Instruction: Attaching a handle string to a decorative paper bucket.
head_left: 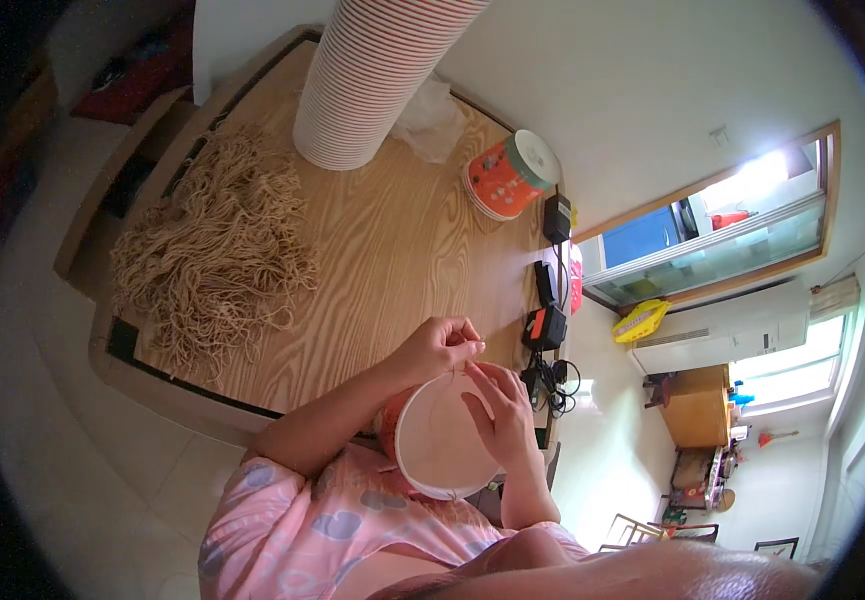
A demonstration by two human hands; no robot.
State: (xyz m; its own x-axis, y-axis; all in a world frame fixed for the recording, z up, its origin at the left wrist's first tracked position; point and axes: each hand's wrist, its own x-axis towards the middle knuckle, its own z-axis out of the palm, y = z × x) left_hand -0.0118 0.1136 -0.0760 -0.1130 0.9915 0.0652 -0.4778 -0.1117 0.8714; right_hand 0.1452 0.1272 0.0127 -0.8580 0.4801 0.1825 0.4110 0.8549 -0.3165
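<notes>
A paper bucket (437, 440) with a white inside and an orange-red outer wall rests tilted in my lap, its open mouth turned toward me. At the bucket's far rim my left hand (437, 347) is closed, thumb and fingertips pinched together; a thin string seems to run there, but it is too fine to make out clearly. My right hand (502, 410) lies over the right side of the rim, its thumb stretched across the mouth and its fingertips close to the left hand's pinch. What the right fingertips grip, if anything, is hidden.
On the wooden table (392, 270) lies a tangled heap of beige strings (217, 255). Behind it rises a tall stack of white buckets (377, 75), beside a clear plastic bag (430, 120). An orange bucket (507, 178) stands upside down near black adapters and cables (545, 328) along the right edge.
</notes>
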